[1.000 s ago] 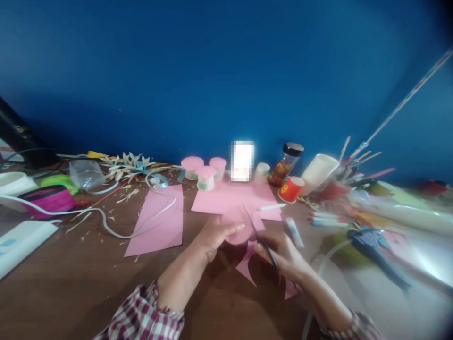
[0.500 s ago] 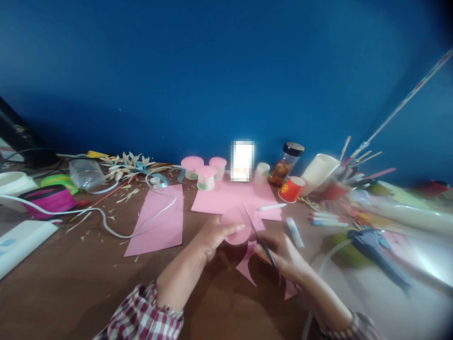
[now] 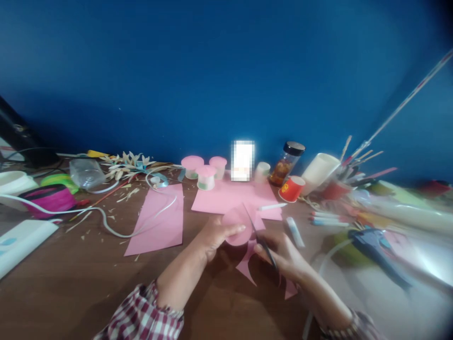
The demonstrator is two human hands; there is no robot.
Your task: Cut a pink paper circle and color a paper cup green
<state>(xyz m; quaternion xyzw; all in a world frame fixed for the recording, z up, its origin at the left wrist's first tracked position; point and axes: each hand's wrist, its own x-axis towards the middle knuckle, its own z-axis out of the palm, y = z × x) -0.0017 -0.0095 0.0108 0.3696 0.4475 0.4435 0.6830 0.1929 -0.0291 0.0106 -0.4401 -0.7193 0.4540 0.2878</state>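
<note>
One pink disc [image 3: 235, 221] is pinched in the left hand [image 3: 215, 236]; right of it, the right hand [image 3: 283, 251] grips scissors [image 3: 260, 239].

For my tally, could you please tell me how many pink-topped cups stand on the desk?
3: a left cup, a right cup, and, slightly nearer the viewer, a front cup between them; others behind could be hidden.

Pink paper disc [image 3: 234, 216], dark scissors [image 3: 264, 246] slanting along its right edge, curved pink offcut [image 3: 247, 267] just below
</note>
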